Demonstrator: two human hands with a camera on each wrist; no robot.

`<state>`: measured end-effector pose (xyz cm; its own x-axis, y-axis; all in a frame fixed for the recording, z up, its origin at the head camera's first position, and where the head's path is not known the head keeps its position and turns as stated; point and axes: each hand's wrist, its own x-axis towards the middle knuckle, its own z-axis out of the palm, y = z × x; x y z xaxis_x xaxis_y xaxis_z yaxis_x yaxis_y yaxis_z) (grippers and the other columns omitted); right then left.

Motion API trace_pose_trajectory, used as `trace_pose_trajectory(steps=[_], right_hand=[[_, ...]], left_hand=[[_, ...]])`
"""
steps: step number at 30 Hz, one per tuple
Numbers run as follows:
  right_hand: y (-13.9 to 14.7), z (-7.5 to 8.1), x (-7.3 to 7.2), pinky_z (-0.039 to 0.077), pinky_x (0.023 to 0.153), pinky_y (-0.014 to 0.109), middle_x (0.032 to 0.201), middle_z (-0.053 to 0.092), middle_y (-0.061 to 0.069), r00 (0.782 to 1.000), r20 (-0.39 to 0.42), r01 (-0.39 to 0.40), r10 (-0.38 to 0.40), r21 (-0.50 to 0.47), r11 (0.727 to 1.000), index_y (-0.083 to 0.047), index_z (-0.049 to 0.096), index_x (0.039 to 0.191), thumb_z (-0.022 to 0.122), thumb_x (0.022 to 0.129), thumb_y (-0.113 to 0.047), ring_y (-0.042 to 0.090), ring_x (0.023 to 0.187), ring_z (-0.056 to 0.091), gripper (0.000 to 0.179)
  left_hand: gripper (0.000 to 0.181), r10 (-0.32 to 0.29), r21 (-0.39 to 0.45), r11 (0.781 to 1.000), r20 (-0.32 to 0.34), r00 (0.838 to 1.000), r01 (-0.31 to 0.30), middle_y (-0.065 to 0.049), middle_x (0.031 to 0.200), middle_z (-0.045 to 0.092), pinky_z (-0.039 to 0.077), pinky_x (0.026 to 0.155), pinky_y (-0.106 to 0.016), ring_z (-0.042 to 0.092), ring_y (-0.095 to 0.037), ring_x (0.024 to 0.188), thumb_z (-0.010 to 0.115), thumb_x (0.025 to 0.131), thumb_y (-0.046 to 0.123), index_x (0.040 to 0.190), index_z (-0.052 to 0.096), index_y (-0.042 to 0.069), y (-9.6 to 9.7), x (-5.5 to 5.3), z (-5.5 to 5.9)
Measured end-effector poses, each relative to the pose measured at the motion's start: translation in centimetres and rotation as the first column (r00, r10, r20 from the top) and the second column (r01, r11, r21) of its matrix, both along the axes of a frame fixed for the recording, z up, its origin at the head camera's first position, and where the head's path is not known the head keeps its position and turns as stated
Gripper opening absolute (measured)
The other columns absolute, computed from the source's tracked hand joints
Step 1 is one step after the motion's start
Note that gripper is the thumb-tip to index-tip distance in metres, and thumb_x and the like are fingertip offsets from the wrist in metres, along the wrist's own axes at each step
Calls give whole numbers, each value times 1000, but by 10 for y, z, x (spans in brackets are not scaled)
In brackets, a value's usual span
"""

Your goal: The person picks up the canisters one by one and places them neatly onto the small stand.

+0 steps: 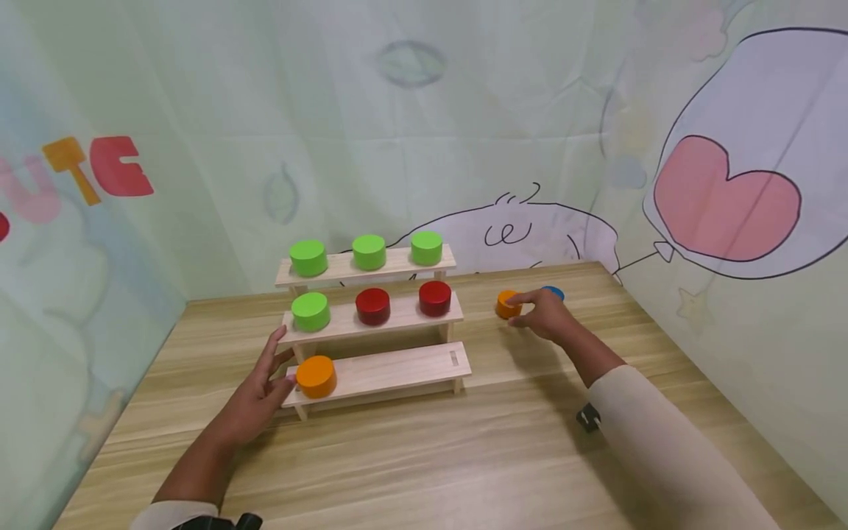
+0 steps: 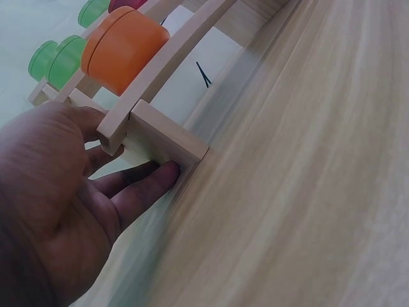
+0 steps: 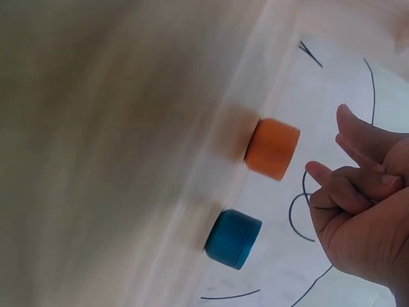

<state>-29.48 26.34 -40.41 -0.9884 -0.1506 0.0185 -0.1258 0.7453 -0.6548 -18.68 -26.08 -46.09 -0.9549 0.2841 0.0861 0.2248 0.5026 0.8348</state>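
My left hand [image 1: 255, 394] rests against the left end of a three-step wooden rack [image 1: 397, 370]. In the left wrist view its extended fingers [image 2: 144, 195] reach the leg of the lowest step. An orange disc block [image 1: 316, 377] sits on that step, right by my thumb. The middle step carries one green block [image 1: 311, 311] and two red blocks [image 1: 373, 306]. Right of the rack, my right hand [image 1: 546, 315] is at another orange block [image 1: 508, 304] on the table. The right wrist view shows thumb and fingers apart from that orange block [image 3: 273, 149], holding nothing.
Three green blocks [image 1: 369, 252] stand on the top step. A blue block [image 3: 234, 238] stands beside the loose orange one, partly hidden by my right hand in the head view. Printed curtains [image 1: 411, 147] close off the table's [image 1: 411, 471] back and sides.
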Motion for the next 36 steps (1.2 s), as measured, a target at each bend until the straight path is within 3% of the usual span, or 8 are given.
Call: trace_pose_trajectory(steps=[8, 12, 17, 22, 28, 36], right_hand=[[7, 2, -21, 34, 129, 62, 160, 58, 24, 999, 29, 39, -40, 23, 999, -5, 71, 144, 82, 98, -14, 48, 158, 42, 49], [14, 0, -31, 33, 130, 62, 161, 56, 25, 999, 39, 19, -21, 64, 998, -5, 71, 144, 84, 97, -15, 49, 159, 40, 50], [21, -2, -43, 31, 131, 62, 162, 55, 25, 999, 41, -23, 22, 36, 999, -6, 73, 141, 85, 95, -13, 49, 158, 41, 49], [26, -4, -49, 32, 130, 63, 162, 56, 25, 994, 104, -18, 19, -16, 1000, -8, 73, 142, 85, 96, -14, 50, 158, 41, 48], [26, -17, -55, 35, 130, 59, 157, 59, 26, 994, 110, -11, 18, -68, 998, -4, 72, 141, 84, 95, -9, 48, 155, 46, 47], [18, -17, -55, 38, 126, 58, 159, 61, 17, 993, 112, 36, -37, 14, 999, -11, 77, 136, 85, 96, -16, 44, 154, 46, 41]], left_hand=[[88, 9, -1, 1000, 15, 1000, -9, -36, 176, 21, 53, 109, -61, 50, -62, 147, 51, 118, 21, 174, -14, 43, 1, 0, 0], [89, 9, 2, 1000, 15, 1000, -9, -37, 176, 22, 53, 109, -61, 50, -63, 147, 51, 118, 21, 174, -14, 43, 2, 1, -1], [88, 8, -3, 1000, 3, 1000, -8, -37, 175, 22, 53, 109, -61, 52, -63, 146, 50, 118, 21, 174, -14, 43, 0, -1, -2], [88, 4, 4, 1000, -12, 1000, -4, -37, 175, 23, 52, 109, -61, 52, -63, 145, 51, 118, 21, 174, -13, 43, 0, -1, -2], [88, 7, -4, 1000, -17, 1000, -7, -38, 175, 24, 51, 110, -61, 52, -63, 145, 51, 118, 20, 174, -13, 41, -1, 0, -3], [87, 4, -4, 1000, -11, 1000, -4, -37, 175, 23, 51, 110, -64, 52, -63, 145, 50, 118, 23, 173, -13, 45, -1, -1, -2]])
